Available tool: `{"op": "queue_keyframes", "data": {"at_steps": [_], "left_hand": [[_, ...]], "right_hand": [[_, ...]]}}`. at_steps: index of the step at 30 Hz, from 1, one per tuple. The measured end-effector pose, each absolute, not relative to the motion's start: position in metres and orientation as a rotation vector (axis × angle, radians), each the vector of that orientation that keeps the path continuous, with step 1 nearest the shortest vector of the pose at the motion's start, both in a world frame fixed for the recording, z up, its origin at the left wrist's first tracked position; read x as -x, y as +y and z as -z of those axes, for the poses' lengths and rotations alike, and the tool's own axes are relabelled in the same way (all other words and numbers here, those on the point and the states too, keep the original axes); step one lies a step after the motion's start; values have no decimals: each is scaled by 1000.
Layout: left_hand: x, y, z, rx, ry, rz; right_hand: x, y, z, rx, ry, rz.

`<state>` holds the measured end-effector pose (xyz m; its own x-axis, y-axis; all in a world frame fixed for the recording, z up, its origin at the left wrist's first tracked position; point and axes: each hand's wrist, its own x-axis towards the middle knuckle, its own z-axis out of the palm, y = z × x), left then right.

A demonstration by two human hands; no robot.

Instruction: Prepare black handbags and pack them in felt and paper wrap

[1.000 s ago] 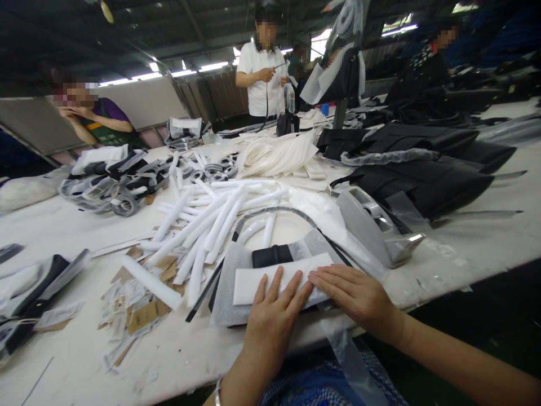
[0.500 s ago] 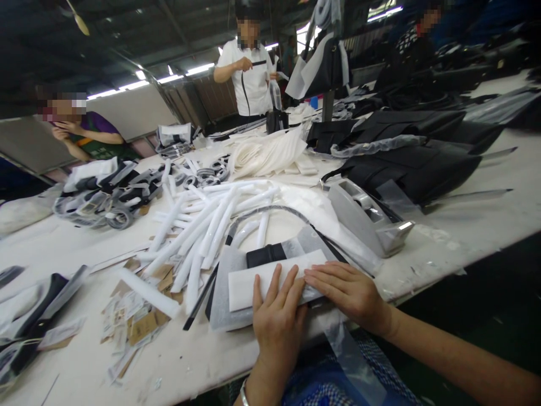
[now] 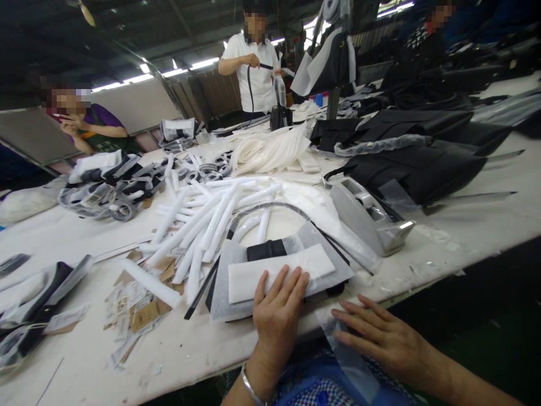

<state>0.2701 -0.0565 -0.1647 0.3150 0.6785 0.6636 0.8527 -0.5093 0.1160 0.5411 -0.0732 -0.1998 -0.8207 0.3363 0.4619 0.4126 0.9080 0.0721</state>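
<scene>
White rectangular foam pad (image 3: 281,272) lies on black looped-handle bag (image 3: 266,250) in translucent wrapping (image 3: 232,254), left hand (image 3: 279,316) flat on it, fingers spread, right hand (image 3: 389,344) loose-fingered over clear plastic strip (image 3: 355,378), hold unclear; a sideways drag could skew the pad.

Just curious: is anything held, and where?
No clear grip: left hand lies on near edge of white pad; right hand over plastic strip, contact unclear.
</scene>
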Motion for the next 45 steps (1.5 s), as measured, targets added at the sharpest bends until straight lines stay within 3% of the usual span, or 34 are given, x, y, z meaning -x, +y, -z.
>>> {"op": "queue_keyframes", "data": {"at_steps": [6, 15, 27, 34, 41, 45], "left_hand": [[-272, -57, 165, 2284, -1374, 988], [-276, -55, 174, 2221, -1368, 1029], [-274, -54, 177, 2248, -1353, 1014], [-274, -53, 181, 2251, -1356, 1127], [-271, -50, 178, 2241, -1288, 1183], [-266, -50, 172, 2306, -1270, 1241]], "right_hand": [[-516, -83, 219, 534, -2469, 21], [-495, -102, 207, 568, -2340, -162], [-480, -59, 129, 516, -2328, -77], [-462, 0, 118, 750, -2320, -89], [-456, 31, 129, 1058, -2314, -557], [-452, 40, 127, 1235, -2338, -609]]}}
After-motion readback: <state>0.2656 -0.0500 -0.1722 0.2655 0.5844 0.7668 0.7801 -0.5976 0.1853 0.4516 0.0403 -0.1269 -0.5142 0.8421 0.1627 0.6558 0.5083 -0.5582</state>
